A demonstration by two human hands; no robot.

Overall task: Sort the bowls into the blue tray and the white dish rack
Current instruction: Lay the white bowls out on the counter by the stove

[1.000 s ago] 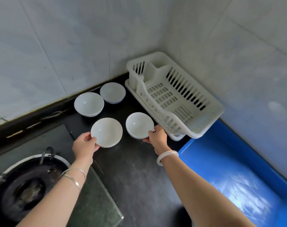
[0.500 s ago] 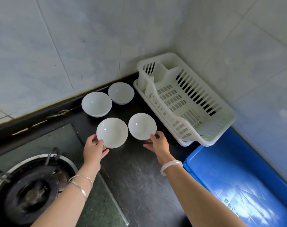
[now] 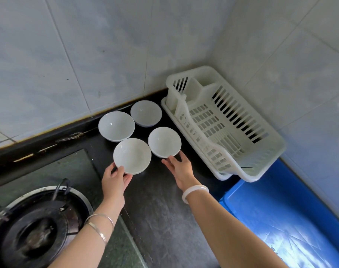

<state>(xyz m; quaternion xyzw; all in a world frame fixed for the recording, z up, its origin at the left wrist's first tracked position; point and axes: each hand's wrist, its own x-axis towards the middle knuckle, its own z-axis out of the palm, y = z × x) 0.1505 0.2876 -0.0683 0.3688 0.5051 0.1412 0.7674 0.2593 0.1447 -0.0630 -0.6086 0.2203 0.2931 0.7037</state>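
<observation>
Rack-side bowl [image 3: 164, 142]: sitting on the counter [image 3: 161, 209] just beside the white dish rack [image 3: 192, 73], not yet sorted.
Outer bowl [image 3: 132, 155]: sitting one bowl further from the rack.
Third bowl [image 3: 116, 125] and fourth bowl [image 3: 146, 113]: waiting towards the rack's far end.
Change: your right hand [image 3: 181, 169], gripping the rack-side bowl a second ago, is letting go, so no lift is starting there.
Right hand: fingers are lying straight and apart, tips touching that rim.
Left hand [image 3: 115, 179]: thumb and fingers are pinching the outer bowl's near rim.
Blue tray [image 3: 281, 209]: lying at the rack's near end.

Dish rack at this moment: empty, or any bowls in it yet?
Empty. The dish rack shows only bare slats, and all four bowls sit on the counter beside it.
</observation>
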